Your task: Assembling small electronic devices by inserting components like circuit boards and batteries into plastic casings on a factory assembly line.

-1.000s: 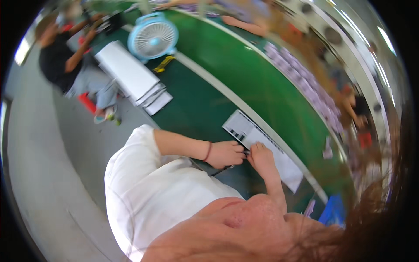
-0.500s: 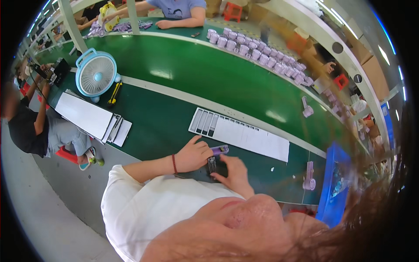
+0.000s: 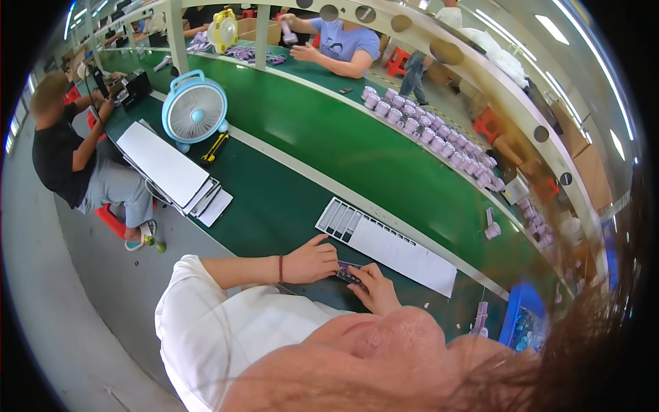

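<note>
A small purple casing with a dark circuit-board-like part [image 3: 349, 274] lies between my hands, low over the dark green bench. My left hand [image 3: 312, 262] grips its left end, with the index finger stretched toward the slotted tray. On the other end, my right hand [image 3: 374, 287] has its thumb and fingers closed around the part. The fingers hide much of it, so I cannot tell how the board sits in the casing. Just beyond my hands is a white slotted tray [image 3: 333, 218], partly covered by a white sheet [image 3: 405, 255].
A blue fan [image 3: 195, 113], a yellow-and-black tool [image 3: 215, 147] and stacked white trays [image 3: 165, 163] stand left. A purple handle-shaped part [image 3: 479, 317] and blue bin [image 3: 516, 309] are at right. Across the green belt [image 3: 274, 113], purple parts [image 3: 432, 134] stand in rows near a co-worker [image 3: 343, 44].
The purple casing and the dark part, held apart before, are now together between my hands. My view has shifted, moving the bench in the picture. The co-worker opposite has raised a purple part.
</note>
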Demonstrator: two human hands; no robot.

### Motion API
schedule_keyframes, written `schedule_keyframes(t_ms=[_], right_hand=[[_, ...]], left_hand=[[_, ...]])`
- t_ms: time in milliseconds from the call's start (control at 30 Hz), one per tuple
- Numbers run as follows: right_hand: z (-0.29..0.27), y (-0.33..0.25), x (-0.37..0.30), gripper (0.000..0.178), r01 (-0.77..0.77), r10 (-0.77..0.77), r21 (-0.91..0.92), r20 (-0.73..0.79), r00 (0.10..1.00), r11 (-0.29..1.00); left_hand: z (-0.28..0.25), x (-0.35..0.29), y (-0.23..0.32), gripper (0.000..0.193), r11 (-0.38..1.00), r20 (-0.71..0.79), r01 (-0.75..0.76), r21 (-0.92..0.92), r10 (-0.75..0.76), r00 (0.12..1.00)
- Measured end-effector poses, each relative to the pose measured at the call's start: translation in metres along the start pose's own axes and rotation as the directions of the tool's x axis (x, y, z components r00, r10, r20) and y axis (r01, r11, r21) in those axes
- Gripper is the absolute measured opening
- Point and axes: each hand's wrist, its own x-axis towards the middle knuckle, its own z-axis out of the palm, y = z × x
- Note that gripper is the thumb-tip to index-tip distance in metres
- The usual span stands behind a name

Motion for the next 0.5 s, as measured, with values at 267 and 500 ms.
schedule_keyframes(t_ms=[267, 500], right_hand=[[0.001, 0.014, 0.004, 0.033, -0.123, 0.123, 0.005, 0.024, 0.992, 0.992], [0.007, 0.015, 0.008, 0.033, -0.067, 0.064, -0.026, -0.098, 0.993, 0.997]], left_hand=[[0.01, -0.007, -0.013, 0.021, 0.996, 0.078, -0.089, 0.005, 0.088, 0.993], [0.012, -0.002, -0.009, 0.013, 0.989, 0.101, -0.138, 0.048, 0.133, 0.986]])
